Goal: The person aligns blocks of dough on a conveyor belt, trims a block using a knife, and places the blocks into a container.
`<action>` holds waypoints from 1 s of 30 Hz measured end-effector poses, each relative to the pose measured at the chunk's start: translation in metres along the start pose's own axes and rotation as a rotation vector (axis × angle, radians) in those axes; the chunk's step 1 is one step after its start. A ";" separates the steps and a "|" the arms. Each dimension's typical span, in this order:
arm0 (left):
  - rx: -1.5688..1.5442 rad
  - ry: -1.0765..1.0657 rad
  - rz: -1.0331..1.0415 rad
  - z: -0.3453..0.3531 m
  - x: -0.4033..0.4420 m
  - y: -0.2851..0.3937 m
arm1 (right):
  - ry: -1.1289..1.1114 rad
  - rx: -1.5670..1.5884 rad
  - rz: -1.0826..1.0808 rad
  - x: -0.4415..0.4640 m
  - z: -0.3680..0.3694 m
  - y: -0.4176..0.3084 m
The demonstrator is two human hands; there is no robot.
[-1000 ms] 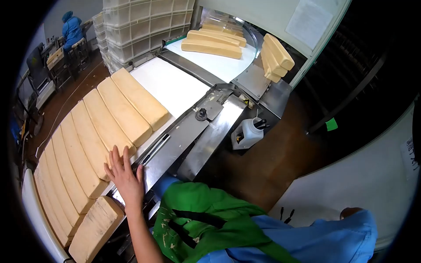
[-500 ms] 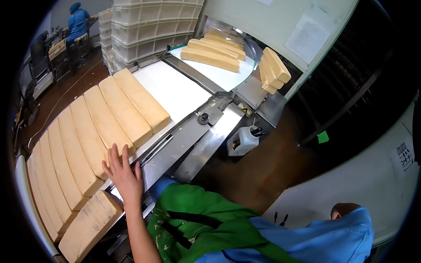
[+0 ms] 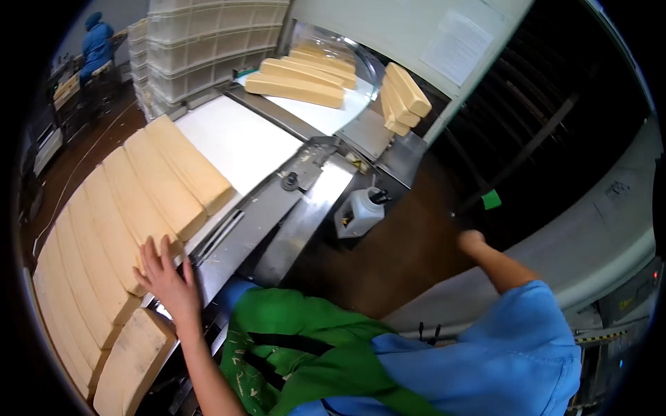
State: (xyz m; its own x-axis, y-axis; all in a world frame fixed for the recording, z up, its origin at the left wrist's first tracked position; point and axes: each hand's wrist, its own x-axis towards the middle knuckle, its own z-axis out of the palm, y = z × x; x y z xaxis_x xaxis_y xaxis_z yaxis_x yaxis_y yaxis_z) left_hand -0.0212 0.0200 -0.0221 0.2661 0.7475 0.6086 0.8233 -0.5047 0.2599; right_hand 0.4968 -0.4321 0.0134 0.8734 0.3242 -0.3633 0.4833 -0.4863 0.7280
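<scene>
My left hand [image 3: 168, 279] lies with spread fingers on the near ends of a row of long pale beige blocks [image 3: 114, 201], which stand side by side on a white conveyor belt [image 3: 239, 142]. One separate block [image 3: 133, 360] with dark marks rests below the row, near my left wrist. My right hand [image 3: 472, 241] is out to the right over the floor, small and blurred; its fingers cannot be made out. Two pens [image 3: 220, 237] lie on the metal edge beside the belt.
More blocks [image 3: 295, 90] sit on a curved belt section, with a stack [image 3: 404, 97] on the metal corner. A white cut-open container [image 3: 361, 213] holds tools. White crates [image 3: 208, 52] are piled behind. A person in blue [image 3: 96, 47] sits far left. Dark racks are at right.
My right arm has swung out forward, bringing my right hand into view. The view has shifted, so the belt and blocks appear further left. My left hand stays on the blocks.
</scene>
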 end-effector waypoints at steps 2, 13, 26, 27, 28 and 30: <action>0.017 0.011 0.019 0.005 -0.001 -0.005 | 0.272 0.267 -0.379 -0.051 -0.083 -0.079; 0.122 0.035 0.055 0.011 -0.001 -0.021 | 0.059 0.717 -0.568 -0.156 -0.021 -0.129; 0.151 0.048 0.078 0.008 -0.001 -0.029 | 1.927 0.444 0.394 -0.175 -0.132 0.063; 0.155 0.047 0.076 0.009 -0.001 -0.030 | 1.917 0.449 0.394 -0.166 -0.120 0.074; 0.157 0.044 0.081 0.009 0.000 -0.030 | 2.002 0.893 0.380 -0.149 -0.105 0.082; 0.163 0.037 0.084 0.010 -0.001 -0.029 | 2.033 1.351 0.355 -0.142 -0.100 0.083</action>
State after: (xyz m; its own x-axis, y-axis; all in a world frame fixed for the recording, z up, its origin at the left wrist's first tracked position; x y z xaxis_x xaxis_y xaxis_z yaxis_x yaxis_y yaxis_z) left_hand -0.0406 0.0379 -0.0378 0.3212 0.6878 0.6509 0.8701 -0.4857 0.0839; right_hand 0.4069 -0.4373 0.1843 0.1942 -0.2104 0.9581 0.8639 -0.4260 -0.2686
